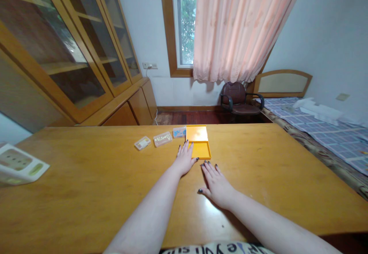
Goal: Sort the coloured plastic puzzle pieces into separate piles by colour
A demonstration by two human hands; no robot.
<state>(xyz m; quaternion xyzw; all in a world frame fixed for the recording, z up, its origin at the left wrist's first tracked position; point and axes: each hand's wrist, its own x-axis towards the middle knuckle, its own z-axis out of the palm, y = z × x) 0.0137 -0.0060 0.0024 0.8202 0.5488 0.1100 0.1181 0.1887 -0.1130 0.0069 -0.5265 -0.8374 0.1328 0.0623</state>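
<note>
An orange-yellow hinged box (202,151) lies opened out flat on the wooden table, its lid half (196,132) turned away from me. My left hand (184,159) rests over the near left corner of this box, fingers stretched and apart, holding nothing. To the right, my right hand (215,183) lies flat on the table just short of the box's near edge, with its thumb spread out. Left of the box stand three small clear plastic cases: one with blue pieces (179,132), one with pale pieces (162,139) and one with yellowish contents (142,143).
A white plastic container (37,169) sits at the table's left edge. Beyond the wooden table (273,162) are a brown armchair (240,99), a bed (319,123) on the right and a glass-door cabinet (94,50) on the left.
</note>
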